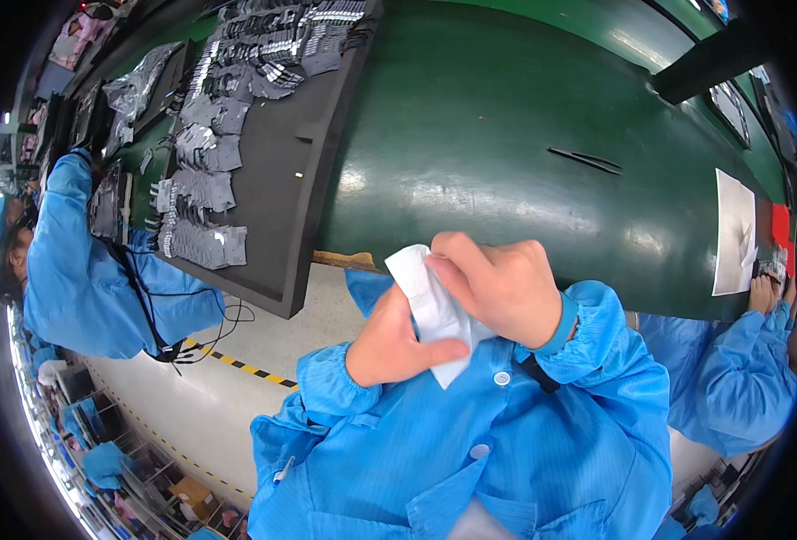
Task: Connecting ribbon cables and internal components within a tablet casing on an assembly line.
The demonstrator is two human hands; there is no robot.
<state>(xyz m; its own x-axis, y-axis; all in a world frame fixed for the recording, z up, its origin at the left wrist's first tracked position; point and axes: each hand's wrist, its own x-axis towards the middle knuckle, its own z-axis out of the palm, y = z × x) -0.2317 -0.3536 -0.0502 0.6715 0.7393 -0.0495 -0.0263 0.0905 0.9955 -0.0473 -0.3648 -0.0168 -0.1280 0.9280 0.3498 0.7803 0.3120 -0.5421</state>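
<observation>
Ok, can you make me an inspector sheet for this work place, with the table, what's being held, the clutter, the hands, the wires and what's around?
Surface: green tabletop, shiny in patches.
Things in hand: crumpled white wipe, cloth or paper, cannot tell.
Clutter: black tweezers; white sheet at right; dark tray at left with rows of flat grey pieces.
Hands: left hand and right hand both grip the wipe.
Cables: black cables hang beside the left co-worker.
Surroundings: another co-worker at right; yellow-and-black floor tape.
</observation>
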